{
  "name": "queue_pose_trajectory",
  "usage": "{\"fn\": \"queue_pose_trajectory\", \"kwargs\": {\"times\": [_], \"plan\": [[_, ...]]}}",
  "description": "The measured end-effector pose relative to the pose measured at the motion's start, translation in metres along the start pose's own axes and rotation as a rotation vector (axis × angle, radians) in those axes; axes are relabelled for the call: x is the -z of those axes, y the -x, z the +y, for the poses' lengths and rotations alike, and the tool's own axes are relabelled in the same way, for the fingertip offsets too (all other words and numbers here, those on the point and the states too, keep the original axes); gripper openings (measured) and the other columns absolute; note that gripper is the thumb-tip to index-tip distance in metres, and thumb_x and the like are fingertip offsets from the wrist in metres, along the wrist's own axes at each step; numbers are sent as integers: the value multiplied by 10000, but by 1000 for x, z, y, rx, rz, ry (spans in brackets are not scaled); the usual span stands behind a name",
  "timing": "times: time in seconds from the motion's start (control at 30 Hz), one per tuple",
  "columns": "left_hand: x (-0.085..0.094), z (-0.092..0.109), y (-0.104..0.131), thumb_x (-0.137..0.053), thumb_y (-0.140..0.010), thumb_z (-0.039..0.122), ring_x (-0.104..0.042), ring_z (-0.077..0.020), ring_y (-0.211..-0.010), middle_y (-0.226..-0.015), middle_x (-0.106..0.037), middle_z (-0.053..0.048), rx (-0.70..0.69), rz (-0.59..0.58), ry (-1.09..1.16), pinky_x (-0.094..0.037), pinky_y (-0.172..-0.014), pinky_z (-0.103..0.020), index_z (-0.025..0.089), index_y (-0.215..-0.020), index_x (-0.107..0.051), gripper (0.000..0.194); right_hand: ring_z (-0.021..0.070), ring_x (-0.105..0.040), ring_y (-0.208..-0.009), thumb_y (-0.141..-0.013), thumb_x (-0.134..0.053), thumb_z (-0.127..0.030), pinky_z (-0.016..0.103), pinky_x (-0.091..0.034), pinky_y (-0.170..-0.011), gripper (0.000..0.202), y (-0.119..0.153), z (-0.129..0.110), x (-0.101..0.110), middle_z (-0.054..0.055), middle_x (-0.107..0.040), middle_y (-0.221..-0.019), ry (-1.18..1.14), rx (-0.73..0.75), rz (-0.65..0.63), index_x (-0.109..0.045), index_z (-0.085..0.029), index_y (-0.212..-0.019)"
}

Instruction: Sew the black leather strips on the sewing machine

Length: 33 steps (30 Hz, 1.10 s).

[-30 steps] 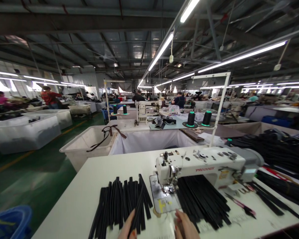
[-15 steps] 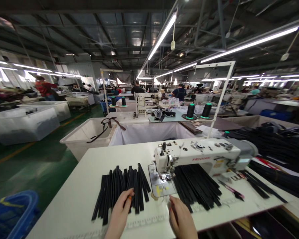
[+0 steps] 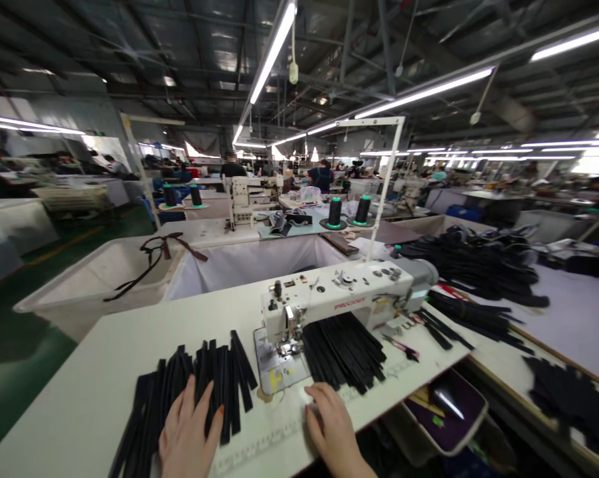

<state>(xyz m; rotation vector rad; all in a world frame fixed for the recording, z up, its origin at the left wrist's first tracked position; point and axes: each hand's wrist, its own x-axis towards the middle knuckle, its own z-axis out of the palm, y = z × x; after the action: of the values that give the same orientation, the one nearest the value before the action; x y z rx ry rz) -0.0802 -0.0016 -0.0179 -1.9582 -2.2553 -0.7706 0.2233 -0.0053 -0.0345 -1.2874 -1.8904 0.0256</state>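
My left hand rests with spread fingers on a fan of black strips left of the sewing machine. My right hand hovers over the table edge in front of the machine, thumb apart from slightly bent fingers and nothing visible between them. The white sewing machine stands just beyond, its metal needle plate between the two piles. Under the machine's arm lies a second pile of black strips, close to my right hand. Pink-handled snips lie to its right.
A white-lined bin and a pale plastic tub stand behind the white table. Black thread cones sit farther back. At the right lie heaps of black pieces; an open drawer hangs below the table edge.
The view has swung to the right. My left hand has gone from a near pinch to spread fingers, farther over the left strips. My right hand's fingers have opened a little.
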Motion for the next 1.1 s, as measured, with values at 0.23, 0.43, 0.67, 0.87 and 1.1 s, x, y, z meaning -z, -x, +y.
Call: {"fn": "queue_pose_trajectory", "kwargs": {"times": [0.23, 0.43, 0.67, 0.87, 1.1], "plan": [[-58, 37, 17, -535, -910, 329, -580, -290, -1251, -1376, -632, -44, -689, 36, 120, -551, -961, -407, 278, -1276, -655, 388, 262, -633, -760, -746, -651, -117, 358, -503, -686, 138, -12, 25, 26, 59, -628, -816, 429, -176, -194, -613, -211, -839], [-62, 68, 31, -541, -936, 322, -619, -284, -1209, -1372, -636, -61, -753, -6, 92, -564, -971, -398, 249, -1286, -631, 369, 230, -632, -660, -762, -514, -21, 303, -494, -584, 198, -6, 36, 23, 57, -604, -722, 418, -162, -165, -570, -208, -735], [-40, 87, 24, -453, -961, 223, -560, -262, -1302, -1465, -544, -108, -601, -109, 186, -527, -1040, -416, 217, -1415, -508, 458, 221, -701, -971, -934, -421, -122, 315, -578, -811, 256, 5, 28, 46, 120, -701, -1076, 88, 140, -34, -626, -197, -1067], [-46, 93, 9, -467, -915, 149, -632, -250, -1208, -1330, -654, -111, -588, -171, 200, -546, -1018, -430, 197, -1280, -615, 397, 180, -734, -914, -937, -416, -100, 240, -593, -781, 293, 30, 14, 20, 80, -746, -1052, -62, 470, -101, -654, -201, -1073], [-53, 88, -15, -497, -890, 113, -598, -271, -1252, -1382, -621, -105, -648, -179, 69, -505, -1056, -492, 198, -1304, -611, 437, 176, -739, -881, -963, -432, -99, 291, -589, -862, 259, 5, 22, 0, 67, -756, -1025, -97, 465, -99, -651, -211, -1046]]}}
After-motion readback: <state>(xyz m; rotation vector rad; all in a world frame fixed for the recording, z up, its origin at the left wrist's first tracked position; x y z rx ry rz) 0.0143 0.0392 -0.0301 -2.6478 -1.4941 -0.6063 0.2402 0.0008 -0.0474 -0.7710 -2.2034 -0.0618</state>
